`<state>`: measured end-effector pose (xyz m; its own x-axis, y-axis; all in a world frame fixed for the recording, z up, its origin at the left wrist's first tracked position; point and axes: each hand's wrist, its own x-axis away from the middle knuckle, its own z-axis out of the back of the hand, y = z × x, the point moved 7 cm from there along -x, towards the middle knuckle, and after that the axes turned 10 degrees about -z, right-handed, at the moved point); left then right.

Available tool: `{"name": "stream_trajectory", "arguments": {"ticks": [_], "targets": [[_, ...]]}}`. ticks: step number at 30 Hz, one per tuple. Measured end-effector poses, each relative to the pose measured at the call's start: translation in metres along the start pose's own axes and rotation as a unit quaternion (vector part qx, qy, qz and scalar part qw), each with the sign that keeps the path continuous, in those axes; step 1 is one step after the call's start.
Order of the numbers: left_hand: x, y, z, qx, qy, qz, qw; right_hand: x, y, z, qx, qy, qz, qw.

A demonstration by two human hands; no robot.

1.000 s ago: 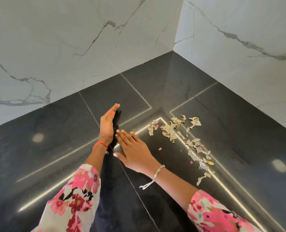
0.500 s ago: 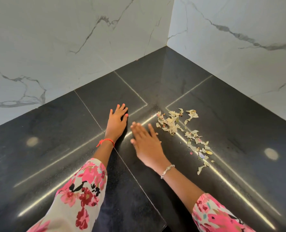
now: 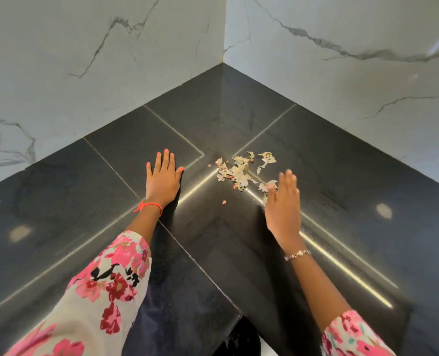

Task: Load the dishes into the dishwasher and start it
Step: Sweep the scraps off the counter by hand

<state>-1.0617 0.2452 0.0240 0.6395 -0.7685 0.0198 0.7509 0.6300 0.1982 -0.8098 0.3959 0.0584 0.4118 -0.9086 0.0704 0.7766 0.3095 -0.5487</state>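
Black stone bench [image 3: 85, 191] set in a corner of white marble walls [image 3: 110, 60]. The left hand [image 3: 163, 179], with an orange thread [image 3: 149, 206] at the wrist, lies palm-down on the bench, fingers straight and slightly spread, holding nothing. At its 3 o'clock lies a loose pile of pale dry scraps [image 3: 240, 172]. At the pile's 5 o'clock is the right hand [image 3: 283, 204], blurred, fingers straight and together, empty, their tips at the pile's nearest scraps. It wears a bracelet [image 3: 297, 254].
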Motion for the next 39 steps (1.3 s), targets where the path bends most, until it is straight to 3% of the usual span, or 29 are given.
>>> {"name": "stream_trajectory", "arguments": {"ticks": [3,7,12,15,20,24,26,28,30,33,39], "targets": [[0.006,0.015,-0.005,0.026,-0.001,0.026,0.999,0.026,0.045,-0.002,0.069,0.030,-0.122,0.990],[0.015,0.034,-0.011,0.013,0.011,0.034,0.999,0.033,0.035,-0.022,0.111,0.052,-0.146,0.982],[0.016,0.033,-0.010,-0.008,0.012,0.025,1.000,0.024,0.001,-0.041,0.129,0.027,-0.048,0.990],[0.015,0.033,-0.009,-0.007,0.015,0.026,1.000,0.019,-0.002,-0.036,0.060,0.003,0.047,0.997],[0.016,0.035,-0.008,-0.008,0.025,0.031,0.999,-0.009,0.009,-0.031,0.105,0.014,-0.059,0.993],[0.015,0.034,-0.007,-0.002,0.033,0.032,0.999,0.003,-0.044,-0.060,0.053,-0.098,0.109,0.988],[0.015,0.033,-0.007,0.000,0.036,0.033,0.999,-0.006,-0.056,-0.059,-0.026,-0.127,0.132,0.983],[0.015,0.033,-0.006,0.004,0.040,0.034,0.999,-0.034,-0.054,-0.043,-0.057,-0.083,0.113,0.989],[0.015,0.033,-0.006,0.014,0.046,0.037,0.998,-0.070,-0.046,-0.030,-0.027,-0.050,0.088,0.995],[0.015,0.033,-0.004,0.020,0.055,0.040,0.998,-0.107,-0.035,-0.035,0.025,-0.093,0.073,0.993],[0.015,0.033,-0.001,0.035,0.073,0.044,0.996,-0.055,-0.065,-0.060,0.050,-0.164,0.243,0.955]]}}
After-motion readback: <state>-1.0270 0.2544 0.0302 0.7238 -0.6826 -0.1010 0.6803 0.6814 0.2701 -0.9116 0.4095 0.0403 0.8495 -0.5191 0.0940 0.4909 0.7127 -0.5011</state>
